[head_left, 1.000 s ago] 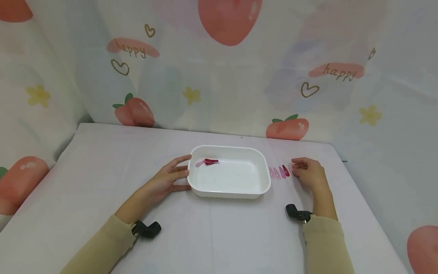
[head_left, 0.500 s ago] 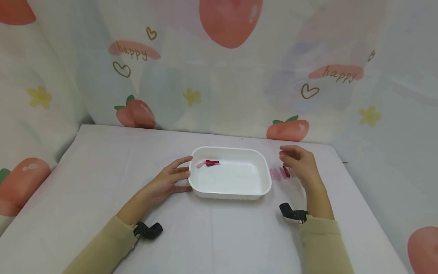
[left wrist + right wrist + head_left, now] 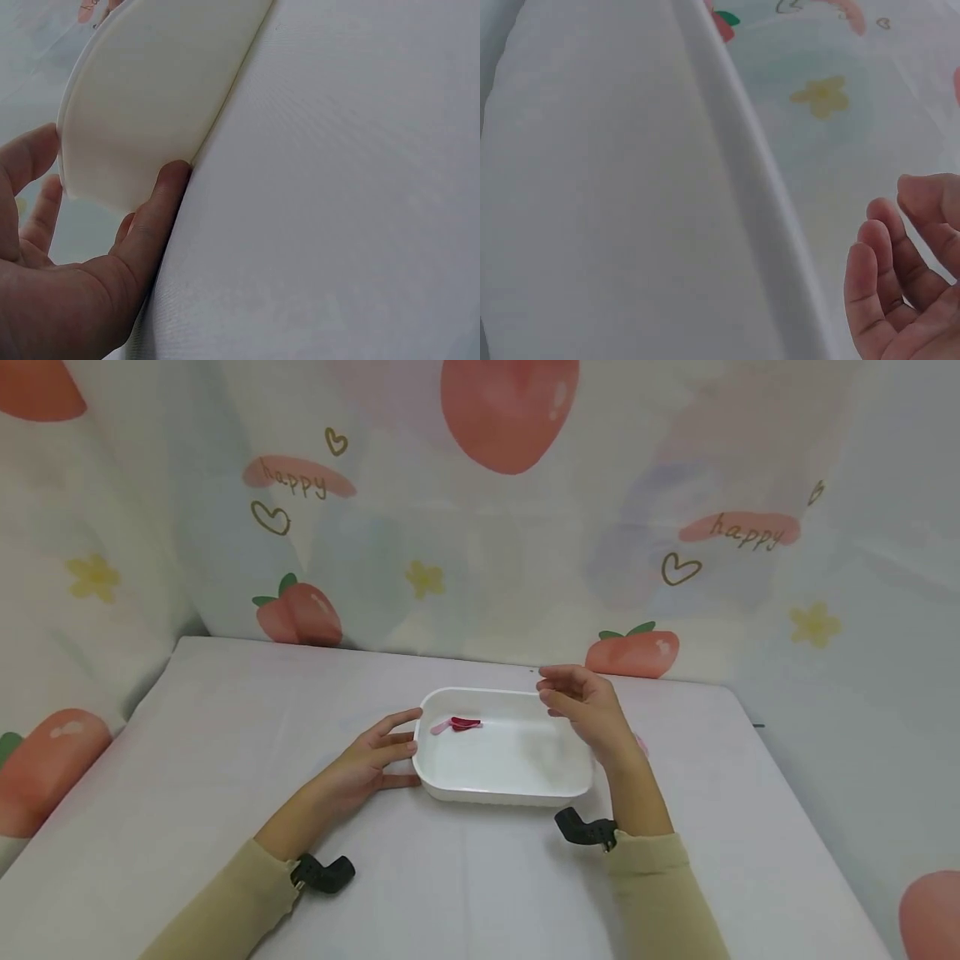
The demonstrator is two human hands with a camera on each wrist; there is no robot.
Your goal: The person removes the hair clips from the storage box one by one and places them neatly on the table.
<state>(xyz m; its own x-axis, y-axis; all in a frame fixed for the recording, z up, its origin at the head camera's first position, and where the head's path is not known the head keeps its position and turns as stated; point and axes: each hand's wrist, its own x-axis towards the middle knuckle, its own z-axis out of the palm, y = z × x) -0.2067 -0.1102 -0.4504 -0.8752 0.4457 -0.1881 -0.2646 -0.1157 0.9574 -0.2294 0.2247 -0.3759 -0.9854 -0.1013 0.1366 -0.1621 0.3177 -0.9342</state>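
A white rectangular tray (image 3: 495, 797) stands on the table. My left hand (image 3: 371, 757) touches its left end with spread, fairly straight fingers. In the left wrist view, the thumb (image 3: 161, 202) lies low against the tray's outer wall, and other fingertips meet the rim. Inside, toward the left, lie dark red hair clips (image 3: 465, 724) and a pale pink hair clip (image 3: 440, 727). Over the tray's right part hovers my right hand (image 3: 588, 706), fingers bent and thumb near them; I cannot tell whether it pinches a clip.
Right of the tray, a pink hair clip (image 3: 642, 745) shows past my right wrist; the other clips there are hidden behind the arm. A white cloth covers the table (image 3: 465, 877). Behind it hangs a printed curtain (image 3: 510, 568). Each wrist carries a black camera mount (image 3: 585, 829).
My right hand has lifted from the row of hair clips and moved left over the tray. The left hand keeps its place at the tray's left end.
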